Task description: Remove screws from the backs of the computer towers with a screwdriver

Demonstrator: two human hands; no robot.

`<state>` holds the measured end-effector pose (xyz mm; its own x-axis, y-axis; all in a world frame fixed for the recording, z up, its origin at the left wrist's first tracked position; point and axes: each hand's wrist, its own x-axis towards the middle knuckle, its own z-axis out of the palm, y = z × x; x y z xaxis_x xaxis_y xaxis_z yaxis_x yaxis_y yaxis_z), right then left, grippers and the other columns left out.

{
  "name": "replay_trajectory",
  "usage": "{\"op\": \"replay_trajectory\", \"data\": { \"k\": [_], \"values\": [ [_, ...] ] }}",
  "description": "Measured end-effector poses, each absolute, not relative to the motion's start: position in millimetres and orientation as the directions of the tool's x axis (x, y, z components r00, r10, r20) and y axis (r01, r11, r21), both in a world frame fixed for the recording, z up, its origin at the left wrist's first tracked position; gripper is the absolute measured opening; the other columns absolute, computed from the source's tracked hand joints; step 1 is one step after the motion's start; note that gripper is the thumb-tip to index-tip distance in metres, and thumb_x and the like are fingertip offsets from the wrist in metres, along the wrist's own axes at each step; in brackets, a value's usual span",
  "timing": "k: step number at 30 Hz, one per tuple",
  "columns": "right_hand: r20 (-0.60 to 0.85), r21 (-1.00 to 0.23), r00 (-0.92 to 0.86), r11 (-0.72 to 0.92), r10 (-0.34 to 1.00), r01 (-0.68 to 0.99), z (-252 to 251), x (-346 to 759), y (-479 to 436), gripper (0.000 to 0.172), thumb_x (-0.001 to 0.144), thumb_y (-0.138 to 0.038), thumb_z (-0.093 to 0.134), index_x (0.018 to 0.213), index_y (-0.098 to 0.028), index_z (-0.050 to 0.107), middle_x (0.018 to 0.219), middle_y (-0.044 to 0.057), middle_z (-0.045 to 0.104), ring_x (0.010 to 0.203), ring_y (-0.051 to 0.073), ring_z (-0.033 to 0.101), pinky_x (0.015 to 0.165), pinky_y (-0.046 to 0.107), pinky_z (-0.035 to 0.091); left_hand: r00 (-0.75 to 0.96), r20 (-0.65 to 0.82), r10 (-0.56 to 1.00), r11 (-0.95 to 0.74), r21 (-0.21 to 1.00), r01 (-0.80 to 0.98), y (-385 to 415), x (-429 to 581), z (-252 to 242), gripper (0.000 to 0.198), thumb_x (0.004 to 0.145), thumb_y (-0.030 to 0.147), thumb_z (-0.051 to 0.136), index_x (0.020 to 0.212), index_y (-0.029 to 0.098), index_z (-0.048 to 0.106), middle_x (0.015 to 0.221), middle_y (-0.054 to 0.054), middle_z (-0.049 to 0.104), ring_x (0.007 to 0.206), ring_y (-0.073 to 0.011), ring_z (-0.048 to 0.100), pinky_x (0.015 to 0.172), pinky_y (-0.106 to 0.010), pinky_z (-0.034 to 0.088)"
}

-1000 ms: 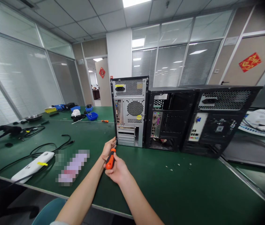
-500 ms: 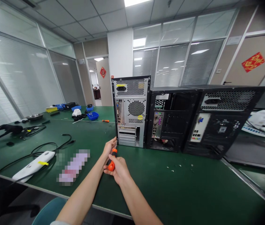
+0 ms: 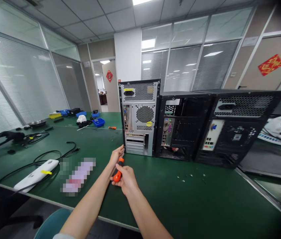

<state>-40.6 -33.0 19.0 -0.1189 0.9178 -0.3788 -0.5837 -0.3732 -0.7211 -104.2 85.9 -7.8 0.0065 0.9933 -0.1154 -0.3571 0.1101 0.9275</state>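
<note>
My right hand is wrapped round the orange-and-black handle of a screwdriver. The shaft points up and away, its tip at the lower left corner of a silver-backed computer case standing upright. Beside that tip, my left hand has its fingers drawn together against the case's corner. Whatever those fingers pinch is too small to make out. The screw at the tip, if any, is hidden.
Two black computer cases stand to the right. Several small screws lie in front of them. Leftward are a white power strip with black cable, a blurred-out patch, blue trays and another orange screwdriver.
The screwdriver's handle end has shifted very slightly left and up with my right hand. My left hand stays at the case corner. The view has tilted a little.
</note>
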Motion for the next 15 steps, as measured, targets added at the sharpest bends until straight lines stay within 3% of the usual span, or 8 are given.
{"op": "replay_trajectory", "data": {
  "k": [15],
  "values": [
    [-0.359,-0.574,-0.251,-0.424,0.899,-0.701,20.5,-33.9,-32.5,0.024,0.073,-0.031,0.062,0.063,-0.014,0.048,0.049,0.002,0.058,0.047,0.017,0.060,0.049,0.032,0.049,0.004,-0.088,0.996,0.084,0.931,-0.355,77.3,-99.0,0.3,0.054,0.061,0.001,0.041,0.110,0.017,0.061,0.119,-0.005,0.058,0.111,-0.0161,0.053,0.091,-0.024,0.044]
  ]
}}
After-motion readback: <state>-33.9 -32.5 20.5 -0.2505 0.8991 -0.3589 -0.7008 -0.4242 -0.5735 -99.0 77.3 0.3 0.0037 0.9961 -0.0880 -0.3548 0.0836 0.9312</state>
